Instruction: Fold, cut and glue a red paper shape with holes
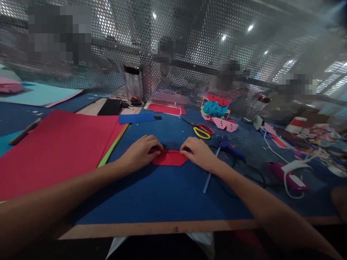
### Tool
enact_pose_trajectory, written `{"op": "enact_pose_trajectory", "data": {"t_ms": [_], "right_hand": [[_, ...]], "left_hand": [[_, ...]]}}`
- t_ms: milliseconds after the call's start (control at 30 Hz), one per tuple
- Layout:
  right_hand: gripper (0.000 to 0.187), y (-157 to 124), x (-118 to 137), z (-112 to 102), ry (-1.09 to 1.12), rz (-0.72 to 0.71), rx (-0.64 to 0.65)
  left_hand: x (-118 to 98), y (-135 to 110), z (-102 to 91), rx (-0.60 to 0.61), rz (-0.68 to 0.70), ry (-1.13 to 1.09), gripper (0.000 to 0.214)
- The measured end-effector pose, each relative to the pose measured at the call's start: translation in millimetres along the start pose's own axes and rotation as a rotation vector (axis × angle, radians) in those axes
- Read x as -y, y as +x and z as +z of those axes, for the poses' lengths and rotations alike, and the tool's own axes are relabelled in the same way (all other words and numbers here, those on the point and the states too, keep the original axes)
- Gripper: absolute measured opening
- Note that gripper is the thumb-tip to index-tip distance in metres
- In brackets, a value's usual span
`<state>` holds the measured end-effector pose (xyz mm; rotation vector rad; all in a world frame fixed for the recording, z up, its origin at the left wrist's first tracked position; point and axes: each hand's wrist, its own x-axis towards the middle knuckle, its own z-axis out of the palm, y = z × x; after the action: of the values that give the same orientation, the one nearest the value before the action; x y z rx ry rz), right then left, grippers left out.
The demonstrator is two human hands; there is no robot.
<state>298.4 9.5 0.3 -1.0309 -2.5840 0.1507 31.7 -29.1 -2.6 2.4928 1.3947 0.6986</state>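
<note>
Reaching in over the wooden table edge [151, 228] with bare forearms [260, 196], nearest the camera. Pinching the left end of a small red paper piece [170, 159] with the left hand [141, 150], gripping narrowly between thumb and fingers; pinching the right end likewise with the right hand [200, 153]. Holding it low at the blue tabletop [151, 202], midway between the hands. Judging the folding as partway: showing slanted near corners and a narrow folded band along the far side, so probably having some creases done. Not telling how many folds are left. Seeing likely further-along work beyond: a blue cut piece [215, 108] and a pink cut piece [225, 124], both angular, bearing dark dots.

Noting materials: thin matt paper, seemingly stiff enough for crisp creases; large smooth red sheets [62, 151] lying flat at left; scissors [201, 130] with rounded red and yellow loops; blue glue gun [233, 151], looking like hard plastic; straight pale strip [208, 181]; clear jar [134, 86] with dark lid; perforated screen [187, 54] behind, looking metallic.
</note>
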Motion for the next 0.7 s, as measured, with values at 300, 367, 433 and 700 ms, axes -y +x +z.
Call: {"op": "enact_pose_trajectory", "data": {"t_ms": [300, 367, 433, 700], "right_hand": [[0.009, 0.3, 11.4, -5.6, 0.104, 0.043, -0.11], [0.01, 0.1, 12.5, -6.6, 0.084, 0.032, -0.122], [0.012, 0.2, 13.4, -7.6, 0.052, 0.017, -0.123], [0.014, 1.0, 14.1, -10.2, -0.025, 0.009, -0.172]], "left_hand": [[-5.5, -0.6, -3.7, -0.025, -0.158, -0.11, 0.023], [-5.5, -0.8, -4.2, -0.021, -0.178, -0.122, 0.025], [-5.5, -1.0, -4.7, -0.015, -0.208, -0.118, 0.026], [-6.9, -1.0, -8.3, -0.002, -0.31, -0.19, 0.024]]}}
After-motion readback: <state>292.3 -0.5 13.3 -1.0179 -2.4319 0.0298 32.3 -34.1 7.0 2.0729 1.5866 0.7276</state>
